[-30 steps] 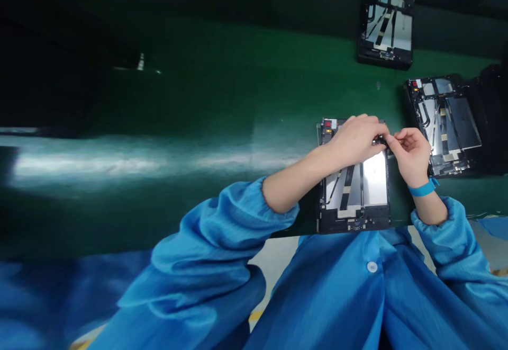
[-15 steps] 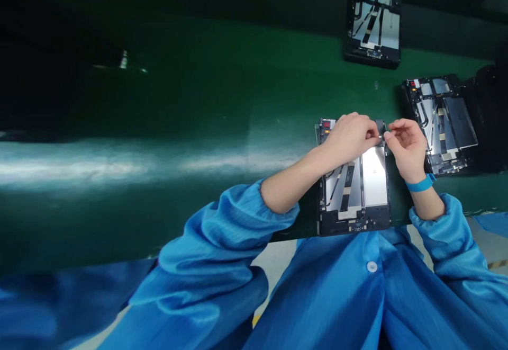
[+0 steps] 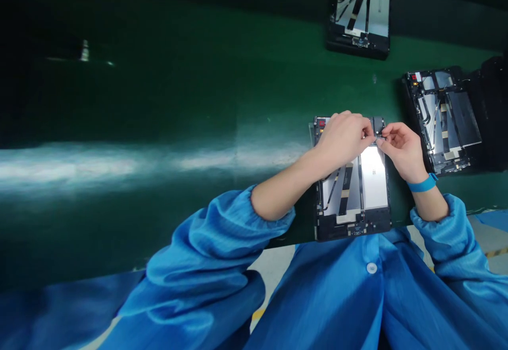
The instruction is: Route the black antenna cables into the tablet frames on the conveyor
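An opened tablet-like device [image 3: 375,180], with silver panels, black ribbon cables and small circuit parts, lies at the table's near edge in front of me. My left hand [image 3: 346,134] reaches over its upper part, thumb and index finger pinched near the far right corner. My right hand [image 3: 404,149], with a blue band round the wrist, comes in from the right. Its fingertips are pinched close to the left ones, by a small black part [image 3: 378,124] at that corner. What the fingertips hold is too small to make out.
Another opened device [image 3: 450,122] lies to the right, beside a dark object [image 3: 494,111]. A further one [image 3: 359,14] sits on a black stack at the back. The green table [image 3: 178,101] stretches left, with a small pale item [image 3: 84,51] far off.
My right hand has moved slightly left, and its fingertips have come together near the left hand's fingers. The whole view has shifted a little.
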`<state>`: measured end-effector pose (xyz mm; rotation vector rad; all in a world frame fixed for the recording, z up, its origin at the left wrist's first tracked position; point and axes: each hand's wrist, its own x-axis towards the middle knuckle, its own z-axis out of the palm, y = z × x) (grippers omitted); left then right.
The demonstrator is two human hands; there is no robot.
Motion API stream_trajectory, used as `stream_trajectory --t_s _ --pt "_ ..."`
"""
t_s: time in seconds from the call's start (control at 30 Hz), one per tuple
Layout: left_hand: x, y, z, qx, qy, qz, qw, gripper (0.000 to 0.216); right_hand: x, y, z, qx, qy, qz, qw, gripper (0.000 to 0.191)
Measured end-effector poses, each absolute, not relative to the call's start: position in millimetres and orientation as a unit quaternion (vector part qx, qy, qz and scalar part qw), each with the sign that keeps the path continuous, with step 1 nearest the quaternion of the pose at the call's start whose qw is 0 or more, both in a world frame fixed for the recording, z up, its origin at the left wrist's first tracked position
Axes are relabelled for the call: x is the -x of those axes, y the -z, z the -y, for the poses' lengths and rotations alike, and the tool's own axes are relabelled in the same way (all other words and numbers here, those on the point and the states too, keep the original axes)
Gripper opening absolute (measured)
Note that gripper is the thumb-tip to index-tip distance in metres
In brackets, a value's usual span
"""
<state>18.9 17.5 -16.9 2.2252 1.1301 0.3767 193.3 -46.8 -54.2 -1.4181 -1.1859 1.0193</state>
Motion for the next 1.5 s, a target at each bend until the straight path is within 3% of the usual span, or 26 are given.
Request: stream_trajectory --t_s 1.07,1.17,1.23,1.37,1.5 --pt "-13 9 -19 -0.841 -0.150 -0.422 0.305 0.011 -192 53 42 0.597 -0.378 0.534 0.465 0.020" --pt "19 -1 -17 -0.788 -0.235 -0.496 0.280 0.026 -190 55 44 0.603 -0.367 0.535 0.463 0.018" --pt "46 -4 -13 -0.724 -0.248 -0.587 0.266 0.024 -187 56 47 0.605 -0.358 0.513 0.493 0.017" --pt "81 10 4 -0.621 -0.140 -0.659 0.401 0.027 -177 43 57 0.609 -0.274 0.505 0.547 0.011" --pt "79 28 19 -0.584 -0.157 -0.613 0.509 0.009 -156 17 69 0.562 -0.264 0.659 0.425 0.011"
